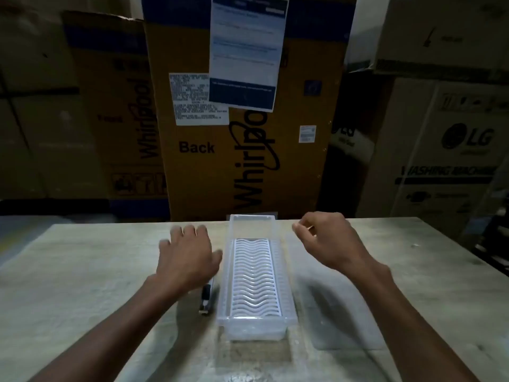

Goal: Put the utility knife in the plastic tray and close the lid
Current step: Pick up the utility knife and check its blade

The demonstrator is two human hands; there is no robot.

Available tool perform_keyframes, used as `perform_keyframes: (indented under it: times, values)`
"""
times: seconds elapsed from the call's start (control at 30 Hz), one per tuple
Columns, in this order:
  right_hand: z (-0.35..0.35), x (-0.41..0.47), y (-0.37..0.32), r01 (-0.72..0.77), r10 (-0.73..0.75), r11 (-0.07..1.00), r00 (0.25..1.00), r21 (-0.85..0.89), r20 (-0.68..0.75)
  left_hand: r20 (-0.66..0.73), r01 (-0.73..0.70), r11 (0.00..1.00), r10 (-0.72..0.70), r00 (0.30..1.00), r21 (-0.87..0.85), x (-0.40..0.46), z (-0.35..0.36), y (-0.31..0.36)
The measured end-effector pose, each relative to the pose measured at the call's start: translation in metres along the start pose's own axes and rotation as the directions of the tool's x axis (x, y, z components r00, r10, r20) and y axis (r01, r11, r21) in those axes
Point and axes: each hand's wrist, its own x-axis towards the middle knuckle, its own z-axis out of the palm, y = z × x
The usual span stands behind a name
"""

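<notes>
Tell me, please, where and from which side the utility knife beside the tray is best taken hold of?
Probably by its long flanks, pinched from above near mid-body. The utility knife lies flat on the table, lengthwise along the plastic tray's left wall, so its tray-side flank is tight. The left hand hovers over its far end, hiding it; the right hand is across the tray.

the plastic tray (254, 274) lies on the desk (82, 271), between the left hand's fingers (190, 235) and the right hand's fingers (303, 230). the utility knife (206, 299) lies just left of the tray, nearer than the left fingers, under that wrist. cardboard boxes (242, 133) stand beyond all fingers.
</notes>
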Motion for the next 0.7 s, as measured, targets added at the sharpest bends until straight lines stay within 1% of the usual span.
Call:
perform_keyframes:
  times: [0.03,0.1,0.13,0.17,0.2,0.37,0.53,0.6,0.7]
  values:
    - [-0.002,0.004,0.002,-0.038,0.038,0.999,0.992,-0.002,0.119,0.09,0.014,1.0,-0.015,0.996,0.01,-0.003,0.006,0.0]
    - [-0.009,0.008,0.002,-0.036,0.05,0.998,0.942,-0.046,0.331,0.205,0.011,0.999,-0.017,0.979,0.031,-0.009,0.016,0.0]
    - [-0.014,0.008,0.002,-0.042,0.057,0.998,0.914,-0.045,0.401,0.256,0.021,0.999,-0.027,0.966,0.025,-0.014,0.02,0.0]
    - [-0.015,0.009,0.002,-0.034,0.049,0.999,0.896,-0.042,0.44,0.278,0.022,1.0,-0.025,0.96,0.013,-0.016,0.025,0.0]
    - [-0.015,0.009,0.002,-0.028,0.039,0.999,0.893,-0.032,0.449,0.296,0.025,1.0,-0.025,0.955,0.005,-0.017,0.029,0.0]
    - [-0.013,0.01,0.003,-0.011,0.009,1.0,0.894,0.002,0.447,0.263,0.068,0.995,-0.048,0.964,-0.068,-0.014,0.035,-0.003]
    - [-0.014,0.013,0.009,-0.025,0.016,1.0,0.899,0.014,0.438,0.276,0.13,0.983,-0.091,0.957,-0.126,-0.003,0.038,-0.008]
    - [-0.013,0.012,0.011,-0.027,0.014,0.999,0.898,0.023,0.439,0.298,0.132,0.983,-0.089,0.95,-0.131,0.0,0.036,-0.008]
    - [-0.013,0.013,0.012,-0.03,0.013,0.999,0.897,0.032,0.442,0.307,0.095,0.989,-0.056,0.95,-0.113,0.001,0.032,-0.006]
